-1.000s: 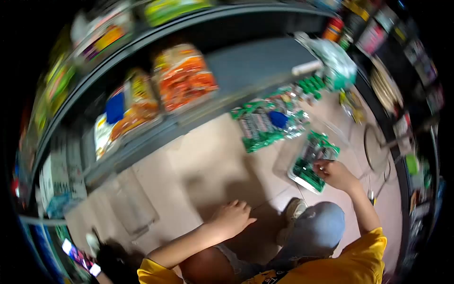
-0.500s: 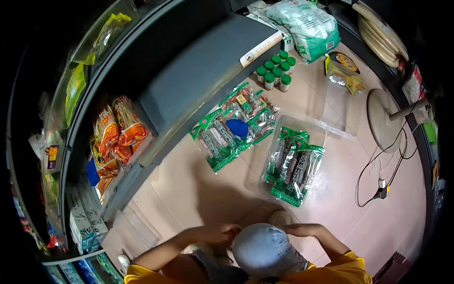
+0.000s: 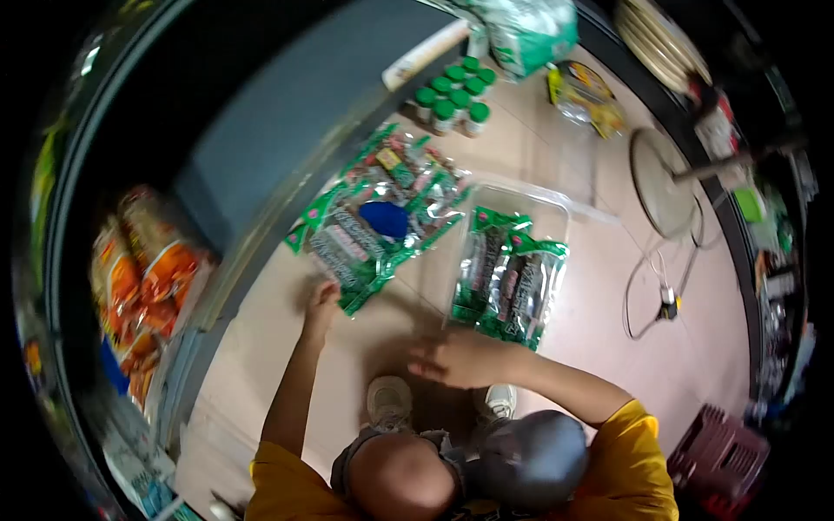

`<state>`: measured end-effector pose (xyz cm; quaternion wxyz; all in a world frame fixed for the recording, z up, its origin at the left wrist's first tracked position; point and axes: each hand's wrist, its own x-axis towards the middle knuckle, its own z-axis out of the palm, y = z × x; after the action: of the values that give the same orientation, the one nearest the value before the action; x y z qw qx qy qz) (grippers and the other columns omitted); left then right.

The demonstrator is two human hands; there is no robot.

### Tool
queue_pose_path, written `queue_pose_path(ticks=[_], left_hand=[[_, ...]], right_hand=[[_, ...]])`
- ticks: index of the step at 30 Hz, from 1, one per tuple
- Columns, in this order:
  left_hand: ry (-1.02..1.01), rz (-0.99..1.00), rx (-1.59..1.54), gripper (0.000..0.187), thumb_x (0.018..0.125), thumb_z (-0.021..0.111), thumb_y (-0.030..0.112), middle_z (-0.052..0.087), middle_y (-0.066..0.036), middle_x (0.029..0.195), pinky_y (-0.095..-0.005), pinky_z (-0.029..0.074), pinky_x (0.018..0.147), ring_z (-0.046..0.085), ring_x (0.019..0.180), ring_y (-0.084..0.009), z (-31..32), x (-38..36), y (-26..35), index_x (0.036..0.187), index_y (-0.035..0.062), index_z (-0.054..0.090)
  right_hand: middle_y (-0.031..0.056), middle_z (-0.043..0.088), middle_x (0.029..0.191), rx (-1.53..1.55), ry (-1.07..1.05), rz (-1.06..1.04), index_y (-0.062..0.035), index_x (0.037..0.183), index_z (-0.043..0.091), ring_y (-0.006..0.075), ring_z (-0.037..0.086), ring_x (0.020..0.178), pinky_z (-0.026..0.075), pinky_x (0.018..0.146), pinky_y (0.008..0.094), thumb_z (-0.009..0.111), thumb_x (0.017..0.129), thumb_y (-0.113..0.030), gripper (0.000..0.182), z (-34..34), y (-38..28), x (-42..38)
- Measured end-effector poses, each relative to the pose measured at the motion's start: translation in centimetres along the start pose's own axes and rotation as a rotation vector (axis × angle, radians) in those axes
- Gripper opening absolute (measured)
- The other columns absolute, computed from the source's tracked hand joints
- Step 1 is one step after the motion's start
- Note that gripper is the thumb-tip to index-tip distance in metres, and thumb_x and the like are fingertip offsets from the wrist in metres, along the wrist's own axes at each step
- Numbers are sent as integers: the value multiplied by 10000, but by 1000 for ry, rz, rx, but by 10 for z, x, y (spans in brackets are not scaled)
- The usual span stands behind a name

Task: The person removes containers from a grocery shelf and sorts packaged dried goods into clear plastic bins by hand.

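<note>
My left hand point(image 3: 322, 302), fingers loosely bent and nothing visible in them, is beside the lower left corner of a green-edged clear food packet point(image 3: 345, 252). This packet lies on the floor with several similar ones, and a blue piece point(image 3: 383, 219) rests on top of the pile. My right hand point(image 3: 469, 359), smeared by motion, reaches leftward with its fingers apart, over the floor at the near end of a clear plastic bin point(image 3: 565, 213). Inside the bin lie green-edged packets point(image 3: 524, 291) of dark food.
Several green-capped jars point(image 3: 458, 102) stand behind the packets. A grey shelf point(image 3: 287, 95) runs along the left, with orange-marked packs point(image 3: 156, 269) on it. To the right are a round stand base point(image 3: 658, 182), a cable with a plug point(image 3: 667, 304) and a maroon crate point(image 3: 721, 460).
Both hands have left my knees and moved forward, the left toward the packet pile, the right toward the bin's near end. The view has shifted; both shoes now show.
</note>
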<state>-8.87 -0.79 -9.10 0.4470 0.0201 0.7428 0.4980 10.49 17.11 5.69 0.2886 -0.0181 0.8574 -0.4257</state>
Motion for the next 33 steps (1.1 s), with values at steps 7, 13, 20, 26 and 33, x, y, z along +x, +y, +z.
queue_pose_path(ticks=[7, 13, 20, 26, 33], left_hand=[[174, 62, -215, 389, 734, 530, 139, 464, -27, 991, -287, 356, 793, 453, 910, -132, 7, 29, -2, 1094, 73, 396], [142, 30, -329, 419, 773, 501, 140, 412, -40, 1065, -324, 333, 844, 403, 991, -147, 16, 31, -8, 1148, 90, 322], [159, 24, -383, 412, 769, 517, 155, 417, -34, 1061, -308, 336, 838, 405, 985, -140, 22, 27, -13, 1132, 89, 334], [156, -69, -466, 420, 747, 523, 121, 409, -45, 1081, -325, 311, 886, 397, 1026, -146, 30, 23, -6, 1125, 108, 341], [162, -106, -542, 410, 741, 534, 134, 424, -48, 1055, -336, 315, 873, 408, 1003, -167, 38, 30, -12, 1104, 102, 348]], right_hand=[[186, 523, 825, -31, -232, 198, -10, 891, 488, 327, 517, 754, 416, 667, 384, 392, 809, -254, 275, 11, 13, -23], [200, 503, 954, 17, 147, 238, 30, 870, 520, 314, 476, 911, 381, 789, 370, 446, 753, -207, 274, 10, 31, 51], [194, 449, 1058, 258, 492, 248, 16, 1029, 438, 329, 433, 966, 351, 823, 359, 450, 726, -140, 341, 15, 65, 146], [199, 449, 1035, 39, 683, 427, 29, 1057, 403, 327, 428, 955, 348, 827, 365, 454, 685, -107, 400, 27, 102, 185], [166, 444, 1033, 37, 673, 580, 9, 1049, 385, 310, 414, 978, 359, 820, 366, 472, 653, -88, 416, 32, 109, 197]])
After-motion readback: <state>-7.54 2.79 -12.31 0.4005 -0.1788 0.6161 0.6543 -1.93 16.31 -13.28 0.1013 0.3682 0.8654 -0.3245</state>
